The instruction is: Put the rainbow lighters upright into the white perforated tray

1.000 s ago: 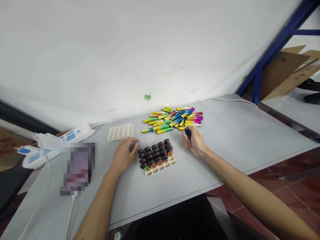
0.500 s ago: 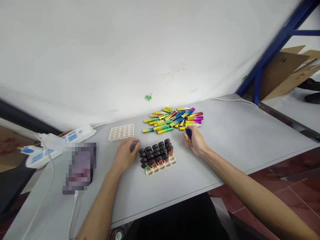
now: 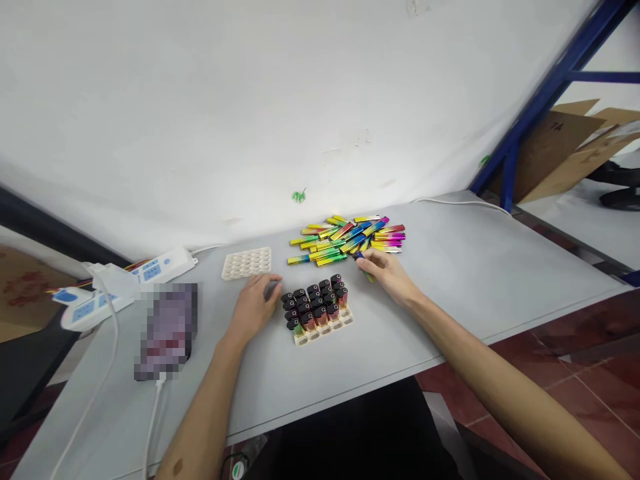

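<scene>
My right hand (image 3: pixel 387 270), fingers pinched, holds a shiny dark-blue and yellow tube (image 3: pixel 359 255) in front of the pile. The fingers hide most of this tube. My left hand (image 3: pixel 257 300) rests on the table left of the filled tray, fingers stretched out and a dark patch under the thumb that I cannot make out. Between my hands stands a cream tray (image 3: pixel 327 333) with oval holes. Several upright coloured tubes with black tops (image 3: pixel 320 312) fill its back rows; holes show along its front. Behind it lies a pile of shiny multicoloured tubes (image 3: pixel 345 240).
A second cream tray (image 3: pixel 247 263) lies behind my left hand. To the left are a blurred phone (image 3: pixel 167 330) on a cable and a white power strip (image 3: pixel 150 270). A blue metal frame (image 3: pixel 543 100) and cardboard boxes (image 3: pixel 555 153) are at the right.
My right hand has turned and moved slightly left, tipping the tube so its dark end points left. My left hand stays beside the tray. The view has shifted a little.
</scene>
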